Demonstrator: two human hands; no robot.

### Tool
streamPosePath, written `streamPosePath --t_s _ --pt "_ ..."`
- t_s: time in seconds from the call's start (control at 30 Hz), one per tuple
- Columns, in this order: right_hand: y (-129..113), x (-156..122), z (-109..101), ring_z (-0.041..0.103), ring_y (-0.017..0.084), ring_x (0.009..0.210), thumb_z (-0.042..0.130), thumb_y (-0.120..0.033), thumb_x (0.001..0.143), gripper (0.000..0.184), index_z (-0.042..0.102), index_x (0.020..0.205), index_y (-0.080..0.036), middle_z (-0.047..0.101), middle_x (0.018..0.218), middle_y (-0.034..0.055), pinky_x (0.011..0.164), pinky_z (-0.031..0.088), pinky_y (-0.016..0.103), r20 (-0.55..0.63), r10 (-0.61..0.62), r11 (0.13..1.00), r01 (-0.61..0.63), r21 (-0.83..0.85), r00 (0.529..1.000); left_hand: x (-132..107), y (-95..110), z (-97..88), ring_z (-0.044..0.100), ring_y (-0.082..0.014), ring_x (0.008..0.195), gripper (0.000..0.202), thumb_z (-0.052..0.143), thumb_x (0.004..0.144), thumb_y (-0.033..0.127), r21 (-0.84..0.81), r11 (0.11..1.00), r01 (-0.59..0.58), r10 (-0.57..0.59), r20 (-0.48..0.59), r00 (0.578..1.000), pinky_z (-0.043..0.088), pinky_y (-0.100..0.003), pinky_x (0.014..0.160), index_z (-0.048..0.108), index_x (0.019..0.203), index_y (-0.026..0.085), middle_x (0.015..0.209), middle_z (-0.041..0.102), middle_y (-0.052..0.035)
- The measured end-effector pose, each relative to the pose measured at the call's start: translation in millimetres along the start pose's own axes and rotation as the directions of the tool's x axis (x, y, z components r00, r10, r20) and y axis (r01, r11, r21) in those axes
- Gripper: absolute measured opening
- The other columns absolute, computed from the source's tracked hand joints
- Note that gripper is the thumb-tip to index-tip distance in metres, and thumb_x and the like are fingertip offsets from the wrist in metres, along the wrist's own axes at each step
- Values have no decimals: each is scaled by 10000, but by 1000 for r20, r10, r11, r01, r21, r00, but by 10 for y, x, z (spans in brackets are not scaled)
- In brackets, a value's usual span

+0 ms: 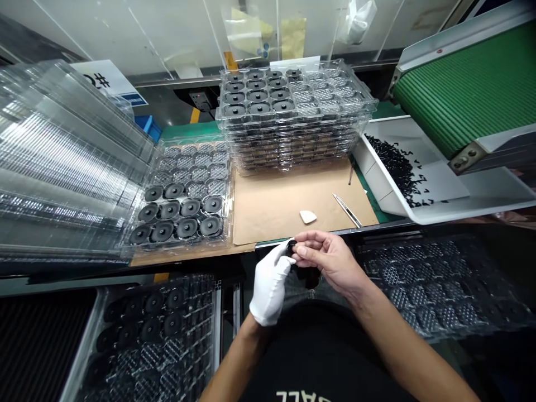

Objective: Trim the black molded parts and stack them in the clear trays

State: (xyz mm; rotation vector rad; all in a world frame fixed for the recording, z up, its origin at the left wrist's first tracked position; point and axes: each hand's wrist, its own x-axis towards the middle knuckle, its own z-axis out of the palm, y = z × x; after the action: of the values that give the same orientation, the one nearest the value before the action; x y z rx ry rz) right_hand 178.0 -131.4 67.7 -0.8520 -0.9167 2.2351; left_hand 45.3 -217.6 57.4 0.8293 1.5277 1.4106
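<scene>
Two hands at a packing bench; clock directions are read from the hands, with 12 o'clock toward the bench's far side. The gloved left hand (269,283) and the bare right hand (329,259) meet at the bench's near edge, holding a small dark part (290,246) between them, mostly hidden by the fingers. The left thumb and fingers pinch it from 9 o'clock; the right thumb and fingertips close on it from 3 o'clock. A small white piece (308,216) lies at 1 o'clock on a brown sheet (285,195), and a slim metallic tool (347,210) at 2 o'clock. At 12 o'clock rises a stack of clear trays (293,139); at 10 o'clock, a clear tray (229,223) carries ten dark discs (190,207) in its nearer rows. A white bin (379,190) of small black pieces (391,164) stands at 2 o'clock, beside a green conveyor belt (464,84).
</scene>
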Motion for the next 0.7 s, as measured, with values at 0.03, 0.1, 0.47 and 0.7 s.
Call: streamPosePath --t_s 0.03,0.1,0.47,0.7 --pt "-2 -1 2 750 157 761 902 -334 686 415 720 1016 -161 767 878 37 681 630 245 -5 1 1000 -1 1 1000 -5 0 12 647 -295 1188 353 650 911 375 -39 999 15 -15 -1 1000 509 -409 1050 730 1183 163 1245 724 -114" --pt "5 8 -17 679 106 609 889 -369 702 358 704 927 -160 712 717 -7 576 580 204 -49 -12 1000 13 16 999 -7 14 34 660 -283 1148 330 654 908 362 -182 981 65 -67 -5 998 534 -396 1002 732 1157 160 1242 722 -117" --pt "278 -67 -357 367 58 498 814 -506 778 369 629 811 -189 373 534 -96 509 426 192 -222 42 996 -22 91 974 671 1053 -61 637 -135 740 653 635 865 608 -761 625 172 46 257 965 547 -270 768 657 1276 102 1033 730 -106" --pt "464 -85 -392 417 69 512 817 -541 752 396 625 810 -199 449 554 -74 513 409 199 -212 70 996 -58 62 975 827 1841 139 616 -140 729 772 552 839 756 -680 733 0 278 299 913 514 -280 725 648 1282 131 1100 713 -122"
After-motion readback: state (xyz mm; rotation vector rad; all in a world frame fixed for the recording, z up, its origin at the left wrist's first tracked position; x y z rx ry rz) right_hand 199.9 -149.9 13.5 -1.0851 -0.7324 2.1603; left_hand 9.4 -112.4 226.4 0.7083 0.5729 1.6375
